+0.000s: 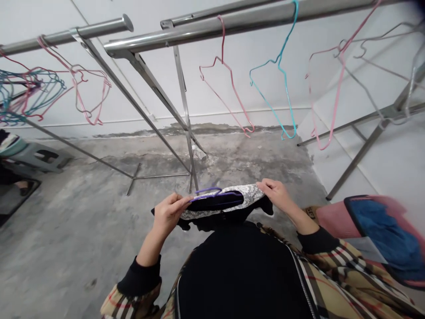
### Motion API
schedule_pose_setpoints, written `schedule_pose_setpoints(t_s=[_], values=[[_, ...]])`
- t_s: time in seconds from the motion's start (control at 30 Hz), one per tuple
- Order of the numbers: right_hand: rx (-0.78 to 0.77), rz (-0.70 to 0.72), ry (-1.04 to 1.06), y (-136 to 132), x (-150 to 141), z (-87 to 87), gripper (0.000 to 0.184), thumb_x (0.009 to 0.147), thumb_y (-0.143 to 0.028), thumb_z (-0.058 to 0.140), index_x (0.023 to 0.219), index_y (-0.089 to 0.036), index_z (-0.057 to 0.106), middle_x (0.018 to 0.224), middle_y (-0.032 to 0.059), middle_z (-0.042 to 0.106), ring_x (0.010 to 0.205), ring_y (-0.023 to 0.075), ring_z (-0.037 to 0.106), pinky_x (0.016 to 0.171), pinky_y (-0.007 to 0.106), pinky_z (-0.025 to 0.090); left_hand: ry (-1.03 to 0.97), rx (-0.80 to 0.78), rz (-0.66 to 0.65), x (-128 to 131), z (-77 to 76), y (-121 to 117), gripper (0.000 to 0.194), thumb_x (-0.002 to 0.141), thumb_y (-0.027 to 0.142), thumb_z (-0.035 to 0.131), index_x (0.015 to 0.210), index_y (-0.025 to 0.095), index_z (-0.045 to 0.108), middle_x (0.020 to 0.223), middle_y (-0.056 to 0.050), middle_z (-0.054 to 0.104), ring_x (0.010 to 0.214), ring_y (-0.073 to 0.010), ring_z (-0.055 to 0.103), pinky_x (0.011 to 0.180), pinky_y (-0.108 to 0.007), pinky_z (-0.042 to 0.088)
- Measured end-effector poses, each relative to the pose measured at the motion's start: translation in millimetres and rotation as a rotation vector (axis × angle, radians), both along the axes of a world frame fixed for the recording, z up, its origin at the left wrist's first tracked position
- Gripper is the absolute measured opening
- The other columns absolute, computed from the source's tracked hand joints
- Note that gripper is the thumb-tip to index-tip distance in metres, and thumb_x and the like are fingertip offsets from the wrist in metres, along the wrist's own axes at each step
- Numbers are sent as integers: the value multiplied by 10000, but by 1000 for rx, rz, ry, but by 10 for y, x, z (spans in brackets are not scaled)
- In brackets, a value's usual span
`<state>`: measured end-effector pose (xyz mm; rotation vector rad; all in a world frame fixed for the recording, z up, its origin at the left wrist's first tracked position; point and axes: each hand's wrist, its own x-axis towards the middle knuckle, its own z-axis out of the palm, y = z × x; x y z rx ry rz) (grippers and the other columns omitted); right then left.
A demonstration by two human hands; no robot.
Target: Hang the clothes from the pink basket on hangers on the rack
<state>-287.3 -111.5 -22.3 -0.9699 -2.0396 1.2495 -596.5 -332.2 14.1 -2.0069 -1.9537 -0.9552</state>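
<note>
I hold a dark garment (219,210) with a grey-and-white patterned band level in front of my chest. A purple wire hanger (212,192) lies along its top edge. My left hand (169,212) pinches the garment's left end together with the hanger's wire. The right end of the patterned band is pinched by my right hand (277,195). Both hands are closed on the cloth. Overhead runs a steel rail (212,26) with empty pink (229,93) and teal (282,84) wire hangers on it.
A second rail (66,35) at the left carries a bunch of pink and teal hangers (36,93). Rack legs (186,128) stand on the concrete floor ahead. A pink and blue tub (381,235) sits at my right. Grey stools (36,157) are at the far left.
</note>
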Motion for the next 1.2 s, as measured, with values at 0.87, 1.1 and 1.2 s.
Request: schedule_pose_setpoints(t_s=[0.87,1.1,1.2], values=[[-396,168,416,-52,-587,1181,407,729,-528,742,967,-202,691,849,50,756,863,234,689,811,371,546,-580,177,307,199,-269,89,419,863,380,641,1264,273,588,1137,-104,692,1083,-251,659,948,-436,526],[-268,186,706,124,-1302,1627,469,681,-465,788,1038,-201,637,1022,47,734,978,215,661,921,369,523,-803,18,330,526,-556,-115,350,837,465,638,1100,245,705,975,-102,749,969,-264,706,891,-434,571],[-272,187,823,199,-1635,1683,399,696,-369,776,1033,-214,627,1000,16,725,964,189,655,940,351,504,-863,-58,376,567,-605,-188,398,831,509,622,1072,208,721,973,-113,750,964,-258,703,884,-414,571]])
